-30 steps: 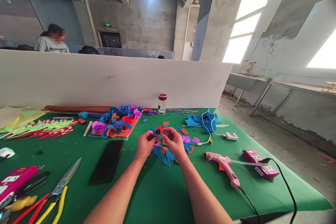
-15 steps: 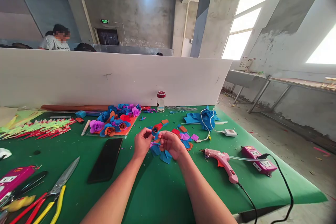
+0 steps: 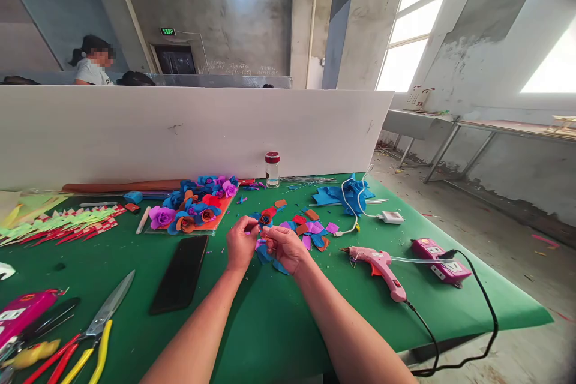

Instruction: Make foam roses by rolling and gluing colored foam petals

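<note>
A small red and blue paper flower [image 3: 267, 216] is held up between my two hands, over the middle of the green table. My left hand [image 3: 242, 242] pinches it from the left side. The fingers of my right hand [image 3: 287, 247] close together at its lower right edge. Below and to the right lie loose paper petals [image 3: 315, 227] in blue, red, purple and brown, partly hidden by my right hand. Finished paper flowers [image 3: 198, 207] in blue, purple and orange are heaped on the left.
A pink glue gun [image 3: 378, 264] with a cord lies right, beside a pink power strip [image 3: 441, 261]. On the left are a black phone [image 3: 180, 275] and scissors [image 3: 105, 312]. A red-lidded jar [image 3: 272, 169] stands before a white partition [image 3: 216, 132]. Beyond it is a person [image 3: 93, 63].
My right hand's fingers have closed in from a looser, spread pose to a pinch at the flower. The view has shifted slightly.
</note>
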The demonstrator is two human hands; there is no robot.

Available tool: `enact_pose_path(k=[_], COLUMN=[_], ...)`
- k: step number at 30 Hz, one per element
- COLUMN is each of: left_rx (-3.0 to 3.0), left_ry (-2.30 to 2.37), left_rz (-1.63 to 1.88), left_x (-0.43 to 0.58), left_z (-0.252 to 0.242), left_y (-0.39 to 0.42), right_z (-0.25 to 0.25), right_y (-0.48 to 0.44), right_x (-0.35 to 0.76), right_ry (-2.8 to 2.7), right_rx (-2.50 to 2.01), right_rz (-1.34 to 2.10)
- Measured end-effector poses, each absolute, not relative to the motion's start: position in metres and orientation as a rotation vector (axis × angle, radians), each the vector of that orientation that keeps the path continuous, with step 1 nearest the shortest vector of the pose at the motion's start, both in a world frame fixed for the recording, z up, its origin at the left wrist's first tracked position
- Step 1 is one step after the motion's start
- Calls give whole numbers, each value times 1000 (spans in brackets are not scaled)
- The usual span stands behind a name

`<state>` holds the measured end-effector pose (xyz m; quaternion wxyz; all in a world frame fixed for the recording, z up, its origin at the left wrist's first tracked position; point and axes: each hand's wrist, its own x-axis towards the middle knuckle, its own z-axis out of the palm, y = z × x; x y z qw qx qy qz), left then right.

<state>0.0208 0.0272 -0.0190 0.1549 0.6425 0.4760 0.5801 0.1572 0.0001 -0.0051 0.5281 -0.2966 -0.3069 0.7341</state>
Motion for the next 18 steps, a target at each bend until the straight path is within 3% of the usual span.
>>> enact_pose_path(k=[9,18], left_rx=[1792,1508], left_ry=[1344,1253], left_rz=[1640,1652], left_x=[24,24], left_z=[-18,-20], left_y=[27,36], right_z=[-8,4], right_y=[2,1], right_x=[155,171], right_ry=[-593,-790], right_rx=[-671,-651], right_rz=[1855,1792])
